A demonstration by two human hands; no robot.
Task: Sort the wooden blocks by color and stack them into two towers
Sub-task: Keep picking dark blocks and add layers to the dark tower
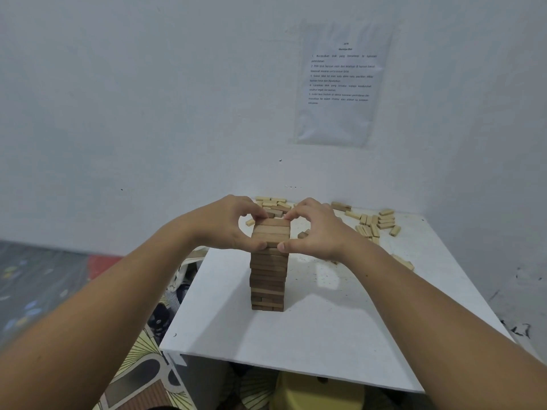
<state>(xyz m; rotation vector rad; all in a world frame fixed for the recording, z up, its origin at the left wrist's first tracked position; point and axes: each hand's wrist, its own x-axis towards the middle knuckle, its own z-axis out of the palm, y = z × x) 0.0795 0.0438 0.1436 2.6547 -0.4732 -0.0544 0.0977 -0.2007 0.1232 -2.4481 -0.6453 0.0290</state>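
Observation:
A tall tower of dark brown wooden blocks (268, 279) stands in the middle of the white table (325, 335). My left hand (228, 223) pinches the tower's top layer (270, 232) from the left, thumb at the near edge and fingers at the far edge. From the right, my right hand (315, 229) pinches the same layer the same way. Pale loose blocks (376, 223) lie scattered along the far side of the table. A few darker loose blocks (278, 210) lie behind the tower, partly hidden by my fingers.
The table sits in a corner between two white walls, with a printed sheet (340, 84) taped on the wall. A pale block (405, 263) lies near the right edge. Patterned floor mats (139, 368) and a yellow object (313, 392) lie below the table's front edge.

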